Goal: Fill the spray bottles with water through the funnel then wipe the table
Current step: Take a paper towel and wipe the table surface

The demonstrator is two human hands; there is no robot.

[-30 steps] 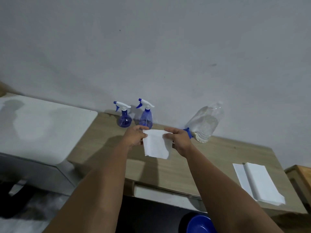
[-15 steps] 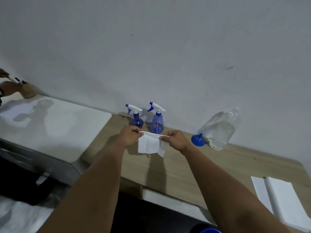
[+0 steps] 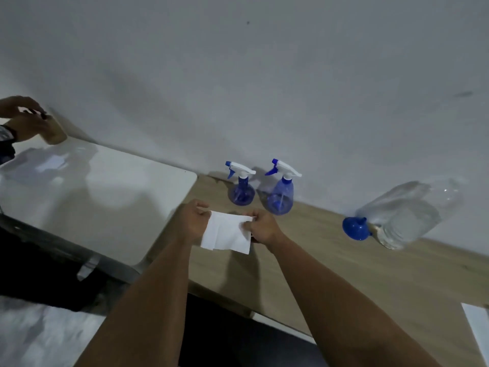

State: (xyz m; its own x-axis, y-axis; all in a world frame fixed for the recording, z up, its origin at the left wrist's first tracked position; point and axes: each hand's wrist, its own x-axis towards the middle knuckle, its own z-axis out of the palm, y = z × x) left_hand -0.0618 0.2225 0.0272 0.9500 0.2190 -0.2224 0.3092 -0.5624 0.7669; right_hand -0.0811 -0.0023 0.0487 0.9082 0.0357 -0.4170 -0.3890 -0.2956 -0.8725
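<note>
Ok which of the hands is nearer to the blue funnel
Right. The right hand, pinching the white tissue, sits left of the blue funnel across bare table. The left hand grips the tissue's far side, farther away.

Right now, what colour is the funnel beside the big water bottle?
Solid blue, as the head view shows: the funnel lies on its side against the clear bottle.

The two spray bottles are showing translucent blue bodies with white heads and blue triggers, and the funnel is showing a solid deeper blue. The tissue is looking plain white against the pale wood-grain bench (its neighbour, the side table, is glossy white), while the water bottle is standing clear and colourless.
</note>
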